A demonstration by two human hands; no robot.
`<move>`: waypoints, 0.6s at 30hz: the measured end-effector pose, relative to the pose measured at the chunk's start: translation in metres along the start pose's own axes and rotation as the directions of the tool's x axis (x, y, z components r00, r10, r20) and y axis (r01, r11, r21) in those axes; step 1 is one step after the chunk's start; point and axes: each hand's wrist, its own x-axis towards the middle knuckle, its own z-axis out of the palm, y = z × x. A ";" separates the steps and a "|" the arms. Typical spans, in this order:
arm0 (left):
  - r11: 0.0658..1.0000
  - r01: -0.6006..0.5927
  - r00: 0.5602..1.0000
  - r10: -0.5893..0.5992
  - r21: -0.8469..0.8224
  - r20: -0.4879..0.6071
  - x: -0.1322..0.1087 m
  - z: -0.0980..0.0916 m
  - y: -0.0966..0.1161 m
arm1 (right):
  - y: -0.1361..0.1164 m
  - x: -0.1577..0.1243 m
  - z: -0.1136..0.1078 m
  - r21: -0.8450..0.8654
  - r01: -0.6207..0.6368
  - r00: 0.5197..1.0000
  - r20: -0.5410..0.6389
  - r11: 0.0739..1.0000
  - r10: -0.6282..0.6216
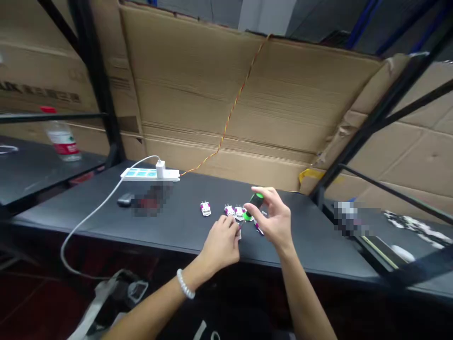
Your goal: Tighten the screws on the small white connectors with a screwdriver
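My right hand is closed round the black and green handle of a screwdriver, which slants down to the left. Its tip meets a small white and purple part pinched in my left hand; my fingers cover most of that part. Just behind my hands lie several similar small white and purple parts with prongs, among them one part and its neighbour. Another such part sits apart to the left. One more is partly hidden beside my right hand.
A white power strip with a plugged-in charger stands at the back left of the dark table. Its white cable loops over the front edge. Cardboard walls the back, and black frame posts flank the sides.
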 end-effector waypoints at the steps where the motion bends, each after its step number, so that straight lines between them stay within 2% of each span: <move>1: 1.000 0.000 1.000 0.000 0.000 -0.005 0.000 0.000 0.000 | 0.000 0.000 0.000 -0.047 0.016 1.000 -0.007 0.999 -0.016; 3: 1.000 0.001 1.000 -0.001 -0.003 -0.014 0.000 0.000 0.000 | 0.000 0.000 -0.001 -0.021 0.025 0.999 0.044 0.999 -0.024; 6: 1.000 -0.001 1.000 0.000 -0.013 -0.022 0.000 0.001 0.000 | 0.000 -0.002 0.000 0.135 -0.029 0.994 0.111 0.990 0.014; 8: 1.000 0.000 1.000 0.000 -0.010 -0.017 0.000 0.002 -0.001 | 0.000 -0.002 0.001 0.102 -0.031 0.998 0.066 0.994 0.025; 10: 1.000 -0.001 1.000 0.001 -0.002 -0.013 0.000 0.002 -0.001 | -0.001 -0.002 0.001 -0.015 0.005 1.000 0.015 1.000 -0.004; 12: 1.000 -0.006 1.000 0.006 -0.002 -0.014 0.001 0.001 -0.001 | -0.002 -0.001 0.000 -0.061 0.037 0.999 0.031 0.997 -0.036; 15: 1.000 -0.010 1.000 0.009 -0.017 -0.022 0.001 0.000 0.000 | -0.003 0.001 -0.002 0.066 0.012 0.995 0.102 0.998 -0.019; 18: 1.000 -0.002 1.000 0.002 -0.023 -0.018 0.001 0.000 0.000 | -0.002 0.002 -0.004 0.114 -0.013 0.996 0.087 0.993 0.003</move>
